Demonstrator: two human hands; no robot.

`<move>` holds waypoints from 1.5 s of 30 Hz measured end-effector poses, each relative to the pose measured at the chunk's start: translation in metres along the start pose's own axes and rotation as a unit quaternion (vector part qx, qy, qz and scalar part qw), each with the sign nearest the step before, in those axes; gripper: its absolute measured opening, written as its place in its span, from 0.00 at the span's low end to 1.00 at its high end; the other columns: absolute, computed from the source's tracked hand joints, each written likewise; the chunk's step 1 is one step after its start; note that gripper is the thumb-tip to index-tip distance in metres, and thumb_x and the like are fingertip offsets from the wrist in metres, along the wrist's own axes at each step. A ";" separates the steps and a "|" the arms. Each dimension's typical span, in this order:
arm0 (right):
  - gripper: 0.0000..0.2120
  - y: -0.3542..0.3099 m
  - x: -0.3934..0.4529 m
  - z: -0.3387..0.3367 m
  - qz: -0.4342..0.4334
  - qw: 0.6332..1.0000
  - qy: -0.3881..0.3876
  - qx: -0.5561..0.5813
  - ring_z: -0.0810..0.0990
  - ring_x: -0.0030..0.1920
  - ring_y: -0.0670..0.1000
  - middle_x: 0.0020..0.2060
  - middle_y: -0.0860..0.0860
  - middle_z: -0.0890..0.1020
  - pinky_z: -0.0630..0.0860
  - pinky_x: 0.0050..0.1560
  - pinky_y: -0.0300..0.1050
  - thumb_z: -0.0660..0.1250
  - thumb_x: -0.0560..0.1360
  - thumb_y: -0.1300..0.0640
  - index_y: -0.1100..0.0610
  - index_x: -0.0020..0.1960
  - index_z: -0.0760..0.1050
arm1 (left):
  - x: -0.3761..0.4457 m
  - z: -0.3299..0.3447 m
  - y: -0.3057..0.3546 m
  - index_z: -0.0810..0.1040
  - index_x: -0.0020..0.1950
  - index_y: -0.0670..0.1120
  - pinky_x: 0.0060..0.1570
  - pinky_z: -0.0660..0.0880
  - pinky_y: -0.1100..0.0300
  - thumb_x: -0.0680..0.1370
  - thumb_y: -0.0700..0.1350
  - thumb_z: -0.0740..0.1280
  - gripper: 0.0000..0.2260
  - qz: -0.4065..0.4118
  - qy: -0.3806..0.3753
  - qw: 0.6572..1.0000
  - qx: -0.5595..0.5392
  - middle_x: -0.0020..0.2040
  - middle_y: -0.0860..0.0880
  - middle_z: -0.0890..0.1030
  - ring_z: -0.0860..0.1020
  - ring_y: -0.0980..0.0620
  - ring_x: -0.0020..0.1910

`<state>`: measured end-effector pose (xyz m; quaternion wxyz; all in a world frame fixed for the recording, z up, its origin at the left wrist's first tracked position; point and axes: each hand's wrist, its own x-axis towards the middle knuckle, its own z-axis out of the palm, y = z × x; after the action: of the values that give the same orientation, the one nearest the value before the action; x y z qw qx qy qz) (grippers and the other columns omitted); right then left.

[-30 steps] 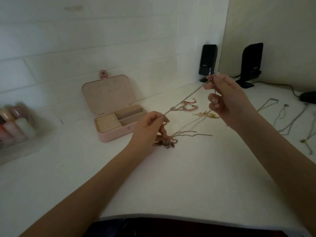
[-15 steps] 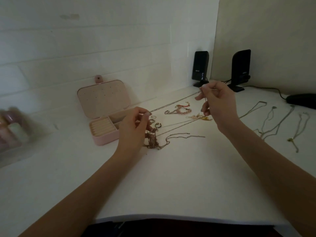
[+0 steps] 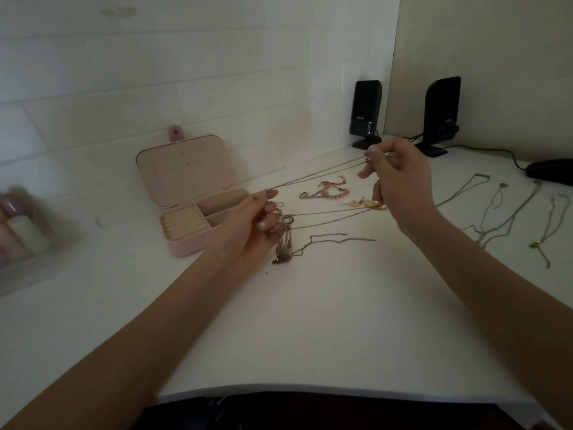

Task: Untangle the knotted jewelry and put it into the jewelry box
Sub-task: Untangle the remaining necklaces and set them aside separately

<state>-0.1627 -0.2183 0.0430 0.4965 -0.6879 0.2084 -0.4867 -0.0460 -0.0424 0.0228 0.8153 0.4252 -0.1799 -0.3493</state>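
A thin silver chain (image 3: 316,174) runs taut between my two hands above the white table. My left hand (image 3: 251,225) pinches its lower end and also holds a dark tangle of jewelry (image 3: 283,243) that hangs down to the table. My right hand (image 3: 400,184) pinches the chain's upper end, raised near the speakers. More thin chains (image 3: 328,221) trail from the tangle toward my right hand. The pink jewelry box (image 3: 189,193) stands open left of my left hand, with its lid upright.
A pink bead bracelet with red cord (image 3: 325,191) and a gold piece (image 3: 366,203) lie between my hands. Several untangled necklaces (image 3: 508,212) lie spread at the right. Two black speakers (image 3: 366,113) stand at the back wall, a dark mouse (image 3: 552,171) far right, blurred bottles (image 3: 18,231) left.
Both hands have come lower and the tangle now reaches the table. The chain stays stretched between them; the view has tilted down and right, showing more necklaces.
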 end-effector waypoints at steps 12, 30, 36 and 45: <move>0.06 -0.008 -0.002 -0.002 -0.019 0.999 0.021 0.040 0.70 0.19 0.45 0.32 0.49 0.80 0.66 0.20 0.36 0.60 0.81 0.57 0.56 0.47 0.73 | -0.007 -0.005 0.000 0.77 0.50 0.47 0.20 0.62 0.67 0.69 0.20 0.63 0.23 0.058 -0.043 0.956 0.284 0.39 0.51 0.69 0.66 0.59 0.25; 0.07 -0.017 -0.009 0.000 -0.067 0.993 0.022 0.097 0.69 0.19 0.45 0.32 0.51 0.78 0.66 0.20 0.36 0.60 0.81 0.59 0.56 0.45 0.71 | 0.010 -0.021 -0.011 0.77 0.41 0.44 0.35 0.75 0.65 0.78 0.34 0.60 0.10 0.141 0.118 0.899 0.396 0.37 0.48 0.80 0.77 0.54 0.35; 0.07 -0.015 -0.008 0.001 -0.048 0.995 0.035 0.085 0.69 0.19 0.45 0.32 0.51 0.78 0.66 0.21 0.36 0.59 0.81 0.58 0.54 0.44 0.71 | 0.011 -0.012 -0.002 0.76 0.44 0.42 0.16 0.62 0.68 0.80 0.36 0.59 0.09 0.014 0.102 0.979 0.175 0.33 0.49 0.74 0.67 0.59 0.21; 0.07 -0.012 -0.007 0.001 0.022 0.996 0.045 0.075 0.72 0.21 0.45 0.30 0.49 0.77 0.70 0.22 0.37 0.59 0.82 0.55 0.55 0.46 0.71 | 0.006 -0.018 -0.003 0.73 0.48 0.46 0.19 0.57 0.69 0.80 0.51 0.64 0.08 0.079 0.151 0.939 0.300 0.31 0.52 0.70 0.63 0.60 0.19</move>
<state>-0.1676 -0.2071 0.0504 0.5473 -0.6217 0.2087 -0.5199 -0.0322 -0.0381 0.0096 0.6927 0.6819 -0.1845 -0.1452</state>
